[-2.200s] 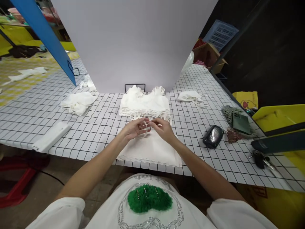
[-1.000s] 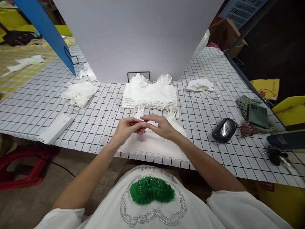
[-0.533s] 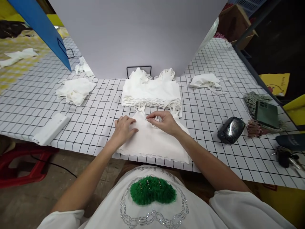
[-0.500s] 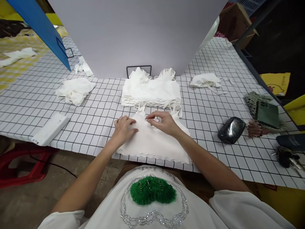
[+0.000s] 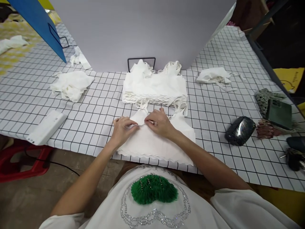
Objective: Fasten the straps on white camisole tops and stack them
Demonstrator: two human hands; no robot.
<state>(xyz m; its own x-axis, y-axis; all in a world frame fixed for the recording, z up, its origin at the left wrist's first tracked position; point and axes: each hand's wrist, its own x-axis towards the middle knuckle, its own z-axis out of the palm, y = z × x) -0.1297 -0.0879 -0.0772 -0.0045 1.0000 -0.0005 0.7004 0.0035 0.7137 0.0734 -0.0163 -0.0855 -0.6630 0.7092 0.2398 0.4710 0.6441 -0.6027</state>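
Observation:
A white strappy camisole [image 5: 152, 146] with a wavy hem lies flat at the table's front edge, its straps toward the back. My left hand [image 5: 122, 129] is closed in a pinch on its cloth near the left strap. Beside it, my right hand [image 5: 160, 123] pinches the same cloth, thumb and forefinger together, with a small pale bit showing between its fingers that I cannot make out. A little fold of cloth rises between both hands. Just behind lies a thick stack of folded white camisoles [image 5: 154, 86], their straps bunched on top.
A large grey-white board [image 5: 147, 31] stands behind the stack. Loose white garments [image 5: 72, 85] lie left, another white garment [image 5: 214, 76] right. A white power strip [image 5: 46, 127], a shiny black pouch [image 5: 240, 130] and a green phone [image 5: 279, 114] rest on the checked tablecloth [image 5: 100, 95].
My left hand has gone from resting on the camisole to pinching it. My right hand has lowered slightly, fingers more curled, and the cloth between them is now lifted. The view has shifted slightly.

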